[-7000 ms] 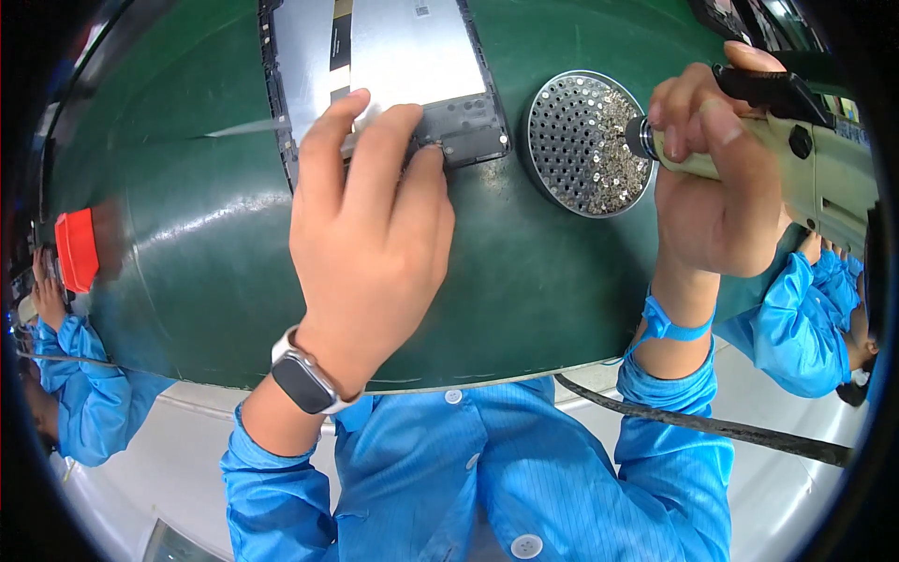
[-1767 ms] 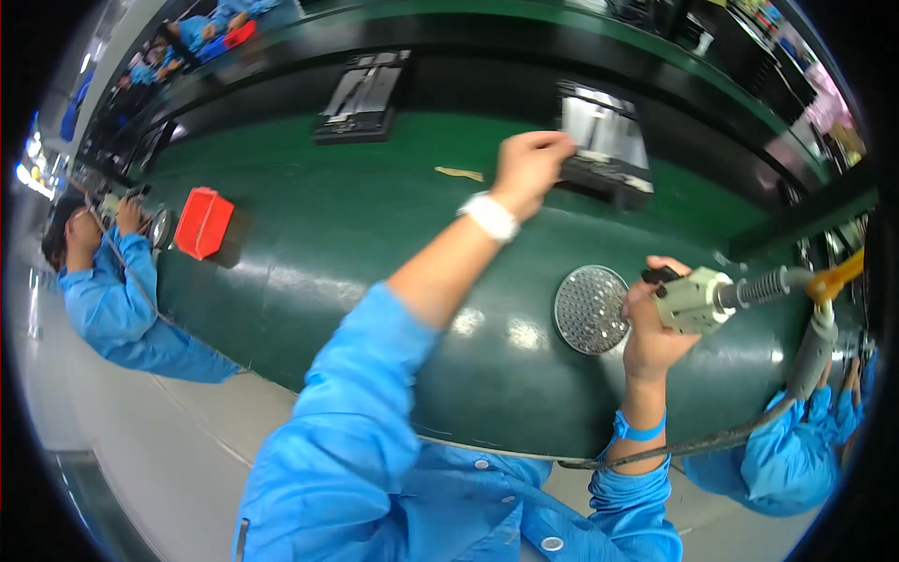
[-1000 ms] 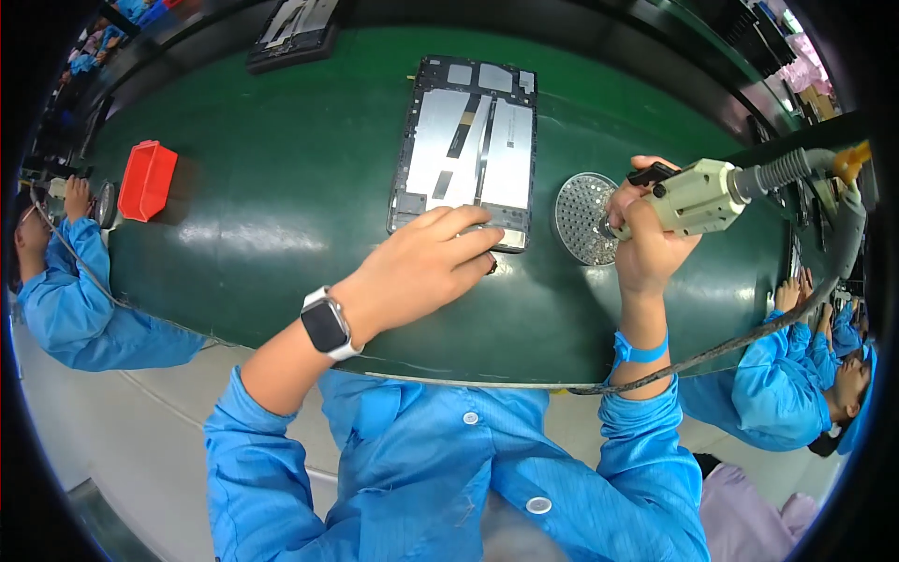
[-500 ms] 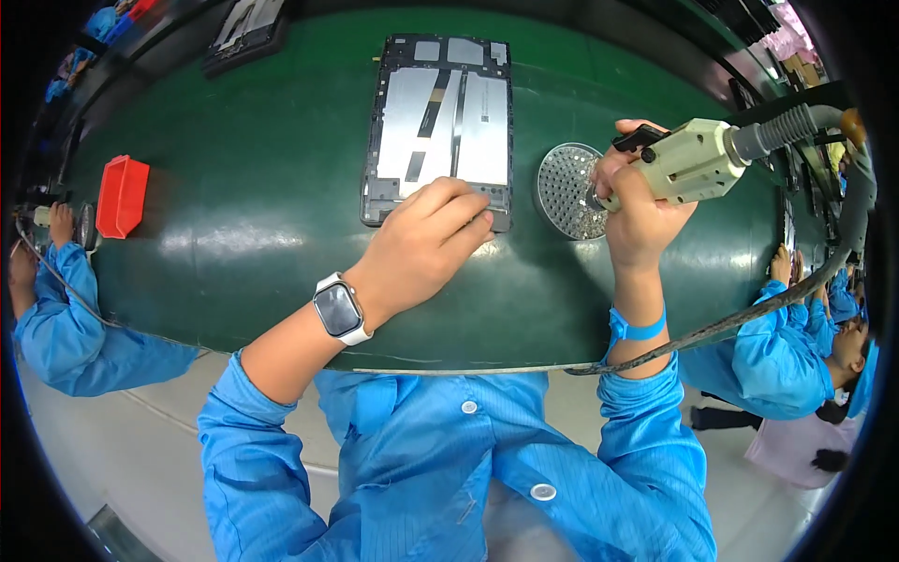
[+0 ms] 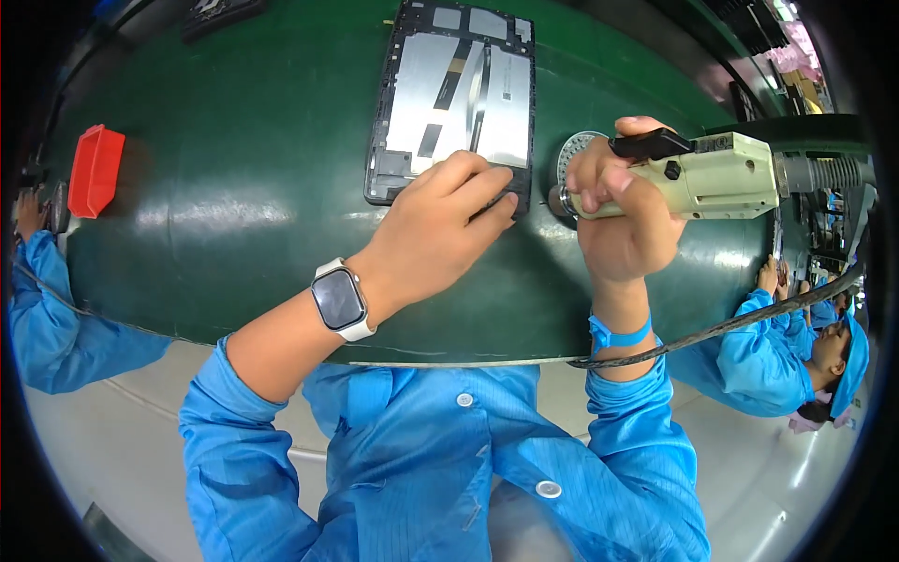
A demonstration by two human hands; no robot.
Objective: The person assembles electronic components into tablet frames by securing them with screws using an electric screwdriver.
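An opened tablet [image 5: 403,103] with a silver inner plate and a black frame lies on the green table. My left hand [image 5: 440,225] is closed at its lower edge, bent fingers on the frame and the thumb hidden. In my right hand [image 5: 623,211] is a pale green electric screwdriver [image 5: 726,178] with a black lever, its metal nose toward the tablet but apart from it. Its bit cannot be made out. Behind that hand, a round perforated metal dish [image 5: 571,155] is partly covered.
A red plastic bin [image 5: 96,173] stands at the left. A dark device [image 5: 220,17] lies at the far left. The screwdriver's grey corrugated cable sleeve [image 5: 824,174] runs right, and a dark cable [image 5: 740,321] crosses by my right wrist. People in blue work on both sides.
My right hand has brought the screwdriver off the dish, slightly toward the tablet, and turned it flatter. My left hand stays at the tablet's lower edge. The whole view has shifted a little.
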